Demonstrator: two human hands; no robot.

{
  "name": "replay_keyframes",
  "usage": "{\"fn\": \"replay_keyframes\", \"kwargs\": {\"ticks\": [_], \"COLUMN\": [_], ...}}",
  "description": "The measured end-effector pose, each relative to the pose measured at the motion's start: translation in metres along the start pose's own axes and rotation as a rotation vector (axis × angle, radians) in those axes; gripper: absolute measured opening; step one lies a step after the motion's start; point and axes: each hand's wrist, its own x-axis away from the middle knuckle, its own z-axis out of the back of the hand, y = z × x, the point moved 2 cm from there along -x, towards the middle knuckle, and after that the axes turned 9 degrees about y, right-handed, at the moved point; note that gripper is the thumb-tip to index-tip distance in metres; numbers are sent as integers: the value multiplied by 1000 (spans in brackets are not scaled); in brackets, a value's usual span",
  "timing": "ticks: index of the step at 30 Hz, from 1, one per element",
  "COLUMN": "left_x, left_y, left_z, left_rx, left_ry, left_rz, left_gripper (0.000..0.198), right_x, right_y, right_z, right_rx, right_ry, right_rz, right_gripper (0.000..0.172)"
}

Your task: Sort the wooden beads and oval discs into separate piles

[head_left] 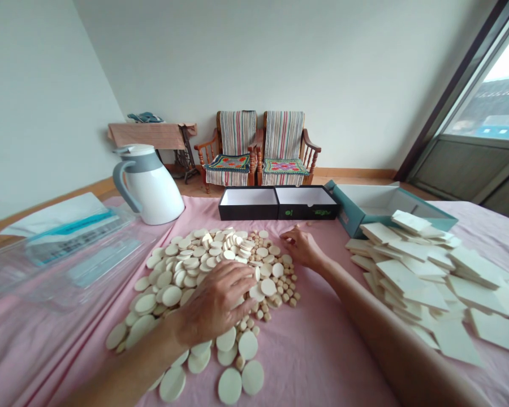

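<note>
My left hand (220, 299) lies palm down over a pile of pale round wooden discs (169, 295), its fingers stretched out and touching the pieces. The palm hides the discs beneath it. Small wooden beads or cubes (286, 282), too small to tell exactly, are heaped along the pile's right side. My right hand (302, 246) is beside the far right edge of the heap, fingers bent but apart, and nothing shows in them. Just beyond it, a single small wooden piece (309, 224) rests on the pink cloth (322, 333).
Two black boxes (248, 212) with white insides stand behind the pile. A teal box (356, 217) is at back right, with a heap of square wooden tiles (411, 271) before it. At left are a white jug (156, 192) and clear plastic packaging (97, 265).
</note>
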Motion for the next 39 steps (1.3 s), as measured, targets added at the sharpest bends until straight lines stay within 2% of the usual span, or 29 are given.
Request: {"fn": "replay_keyframes", "kwargs": {"ticks": [3,6,11,13,15,17,20,25,32,37,39], "left_x": [1,4,6,5,5,5,6,7,6,5,5], "left_y": [-2,-6,-8,-7,-8,-9,-12,-13,-13,-13,-13], "left_z": [-4,-8,-9,-9,-9,-10,-11,-12,-12,-11,-11], "left_rx": [-2,27,28,32,37,36,26,15,12,4,5], "left_ry": [-11,2,7,10,13,25,63,83,100,103,103], "left_rz": [21,55,63,63,69,90,149,180,166,161,162], "left_gripper": [17,21,22,21,20,19,16,15,15,15,15], "right_x": [2,1,-2,-3,-4,-3,0,4,0,-11,-13], "right_y": [-1,7,23,22,13,0,-17,-26,-17,-3,1], "right_z": [-4,1,19,22,19,12,1,-5,-4,27,46], "right_rx": [29,67,171,176,89,-62,-222,-257,-251,-154,-102], "right_ry": [0,42,221,247,153,-13,-162,-143,-171,-119,-162], "right_rz": [0,-54,-206,-219,-155,-68,-38,-42,-57,-160,-174], "right_gripper": [23,22,34,34,28,22,17,15,12,23,27]}}
